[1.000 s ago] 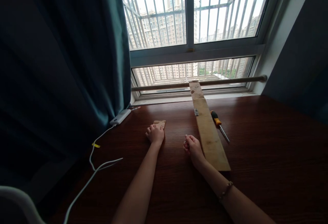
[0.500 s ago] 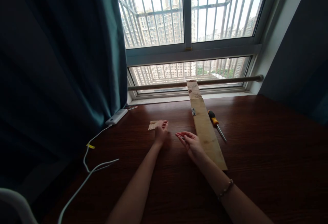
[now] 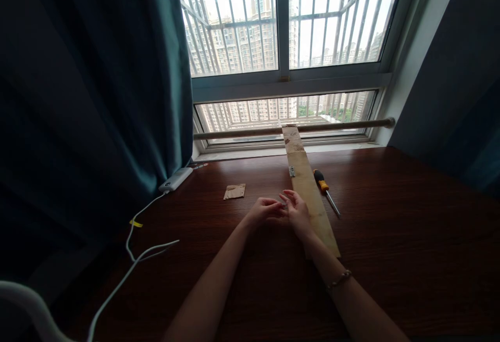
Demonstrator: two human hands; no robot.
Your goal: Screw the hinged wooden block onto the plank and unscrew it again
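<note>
A small silvery metal sliver (image 3: 284, 205) sits between the fingertips of the two bare hands, which meet above the dark reddish-brown wooden tabletop (image 3: 390, 237). The left hand (image 3: 265, 210) reaches in from the left with its fingers bunched narrow at the sliver, and the right hand (image 3: 299, 217) comes from the right with its fingers bent loosely around the same spot; the sliver is too small to tell which hand grips it, or which way its long axis points. The key relation is between the sliver and the small silver metal hinge-like fitting (image 3: 291, 171) on the left edge of the long pale wooden plank (image 3: 312, 191): the fitting lies on the far side of the fingertips and slightly right, apart from them, with the right hand nearer. The plank's long axis runs from far left to near right, and the right hand overlaps its left edge in view, though contact cannot be told. A black-and-orange-handled screwdriver (image 3: 326, 192) lies just right of the plank, handle far and shaft near, while a thin square tan piece (image 3: 234, 191) lies farther left, beyond the left hand.
</note>
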